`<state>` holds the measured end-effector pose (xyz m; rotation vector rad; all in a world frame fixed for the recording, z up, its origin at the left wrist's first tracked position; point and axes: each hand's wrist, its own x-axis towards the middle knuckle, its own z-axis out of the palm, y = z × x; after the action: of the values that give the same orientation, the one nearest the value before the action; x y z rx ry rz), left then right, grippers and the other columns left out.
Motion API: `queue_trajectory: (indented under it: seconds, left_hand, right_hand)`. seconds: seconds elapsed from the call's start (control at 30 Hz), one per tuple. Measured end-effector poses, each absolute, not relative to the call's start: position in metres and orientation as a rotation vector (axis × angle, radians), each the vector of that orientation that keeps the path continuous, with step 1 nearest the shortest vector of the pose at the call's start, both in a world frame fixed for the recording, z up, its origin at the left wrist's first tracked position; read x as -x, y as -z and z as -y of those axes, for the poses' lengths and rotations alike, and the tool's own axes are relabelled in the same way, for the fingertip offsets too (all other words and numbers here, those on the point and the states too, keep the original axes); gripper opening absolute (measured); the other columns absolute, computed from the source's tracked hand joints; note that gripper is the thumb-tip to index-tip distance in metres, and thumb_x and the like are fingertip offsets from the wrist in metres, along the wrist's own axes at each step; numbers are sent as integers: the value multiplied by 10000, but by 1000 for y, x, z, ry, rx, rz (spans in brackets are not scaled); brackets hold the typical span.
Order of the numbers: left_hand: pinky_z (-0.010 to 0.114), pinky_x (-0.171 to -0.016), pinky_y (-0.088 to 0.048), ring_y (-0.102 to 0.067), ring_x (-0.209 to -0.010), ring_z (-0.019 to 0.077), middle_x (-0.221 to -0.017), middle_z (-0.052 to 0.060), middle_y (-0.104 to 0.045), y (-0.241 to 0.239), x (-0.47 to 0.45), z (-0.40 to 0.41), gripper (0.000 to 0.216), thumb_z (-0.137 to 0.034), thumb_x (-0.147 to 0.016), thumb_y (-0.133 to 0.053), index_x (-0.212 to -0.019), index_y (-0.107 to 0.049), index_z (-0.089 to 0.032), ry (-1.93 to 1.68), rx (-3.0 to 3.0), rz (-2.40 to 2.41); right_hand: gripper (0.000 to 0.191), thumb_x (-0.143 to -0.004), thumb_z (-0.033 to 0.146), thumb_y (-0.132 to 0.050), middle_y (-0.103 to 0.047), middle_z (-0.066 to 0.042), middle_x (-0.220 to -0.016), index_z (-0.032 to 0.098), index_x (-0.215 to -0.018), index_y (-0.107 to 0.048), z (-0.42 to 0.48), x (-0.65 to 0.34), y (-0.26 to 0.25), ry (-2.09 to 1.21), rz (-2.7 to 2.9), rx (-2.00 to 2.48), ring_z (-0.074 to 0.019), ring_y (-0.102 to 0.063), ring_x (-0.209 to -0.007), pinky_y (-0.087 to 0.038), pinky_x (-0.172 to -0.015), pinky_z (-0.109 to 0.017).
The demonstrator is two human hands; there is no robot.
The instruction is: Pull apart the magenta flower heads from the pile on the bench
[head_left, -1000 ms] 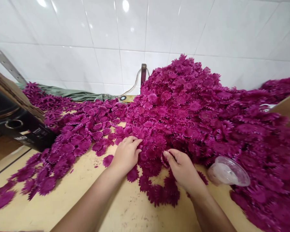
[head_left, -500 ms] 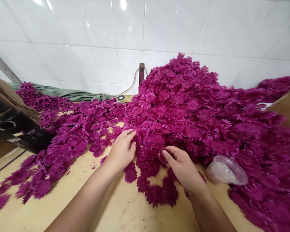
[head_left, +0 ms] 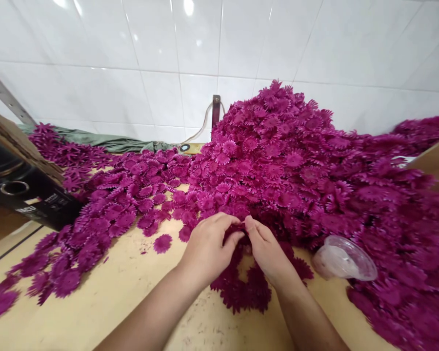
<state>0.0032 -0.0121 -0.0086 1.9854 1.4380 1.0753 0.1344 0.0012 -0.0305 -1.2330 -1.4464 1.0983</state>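
Note:
My left hand (head_left: 212, 246) is closed, thumb and forefinger pinched on a magenta artificial flower (head_left: 234, 229) that shows only partly between the fingers. Its fingertips meet those of my right hand (head_left: 266, 251), which is also pinched shut; what lies in that pinch is too small and hidden to name. Below both hands, a curved row of dark magenta flowers (head_left: 243, 292) rests on the tabletop. The big heap of similar flowers (head_left: 278, 146) rises just beyond my fingers.
A clear plastic cup (head_left: 346, 258) lies tilted at the right by the heap. More flowers (head_left: 109, 214) spread leftward over the yellowish table (head_left: 139, 302). On the left stands a black container (head_left: 32, 190) beside cardboard. Green cloth (head_left: 106, 141) runs along the white tiled wall (head_left: 161, 39).
My left hand has moved right and down from the heap's edge to meet my right hand, and it now pinches a flower. My right hand has shifted slightly left.

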Motion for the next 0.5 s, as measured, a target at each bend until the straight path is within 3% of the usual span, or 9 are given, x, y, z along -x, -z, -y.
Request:
queue_trajectory:
  seconds: [0.13,0.23,0.37,0.5]
  left_hand:
    - [251,-614,-402,-549,-634,146,-673,-14,-612,12,-4,7,136,-183,-771,-482,-707,-598,-216,-1203,-1795,-1460]
    - [213,-518,-353,-448,-505,103,-549,-52,-508,12,-1,1,98,-215,-728,-525,-633,-541,-196,-1317,-1402,-1395]
    - [181,-486,-327,-397,-467,70,-514,-71,-476,13,-2,-3,112,-236,-632,-606,-608,-516,-173,-1413,-927,-1208]
    - [176,-498,-345,-419,-467,64,-505,-71,-493,14,-7,-6,136,-221,-583,-641,-601,-519,-163,-1504,-770,-1145]
  right_hand:
    - [258,-744,440,-515,-576,-17,-747,185,-775,-537,7,-131,26,-1249,1448,1122,-158,-532,-752,-445,-716,-271]
    - [246,-702,359,-579,-582,-11,-746,171,-858,-547,11,-128,27,-1359,1387,1055,-139,-532,-697,-447,-675,-262]
    - [203,-722,365,-547,-495,24,-593,164,-699,-526,11,-123,28,-1311,1351,1091,-97,-431,-535,-384,-532,-228]
    - [242,-736,377,-532,-450,37,-552,175,-620,-468,11,-121,24,-1236,1389,1122,-93,-398,-526,-346,-518,-223]
